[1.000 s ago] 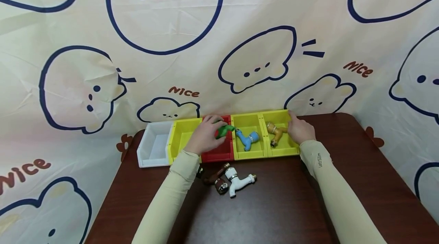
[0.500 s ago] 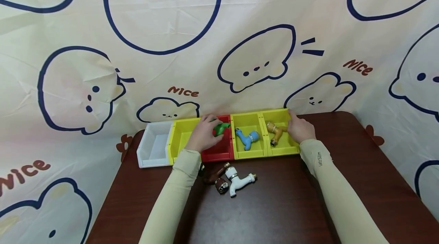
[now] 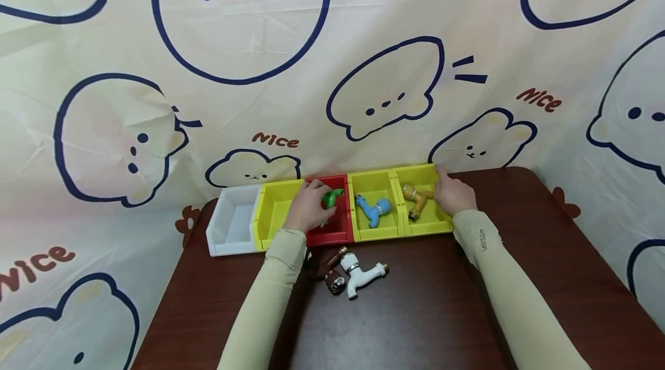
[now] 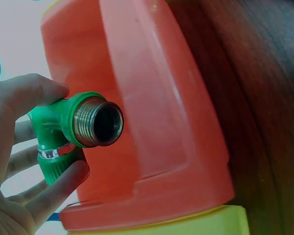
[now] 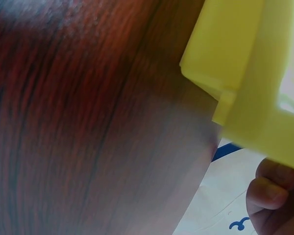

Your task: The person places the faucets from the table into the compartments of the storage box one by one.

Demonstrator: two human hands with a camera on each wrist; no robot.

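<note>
My left hand (image 3: 306, 206) holds a green tap (image 3: 331, 198) above the red bin (image 3: 330, 238). In the left wrist view the thumb and fingers pinch the green tap (image 4: 50, 129), whose threaded metal end points away from the palm. My right hand (image 3: 454, 194) grips the side wall of the rightmost yellow bin (image 3: 433, 228); curled fingers (image 5: 267, 193) show against its edge in the right wrist view. A mustard-coloured tap (image 3: 419, 201) lies inside that bin. One bin to its left holds a blue tap (image 3: 373, 210).
A white tap (image 3: 359, 277) and a dark brown tap (image 3: 332, 275) lie on the brown table (image 3: 415, 312) before the bins. Left of the red bin stand another yellow bin (image 3: 262, 231) and a white bin (image 3: 220, 237). A printed cloth (image 3: 249, 110) hangs behind.
My left hand has drawn the green tap slightly left, away from the blue tap's bin, and turned it over the red bin. The right hand stays at the yellow bin.
</note>
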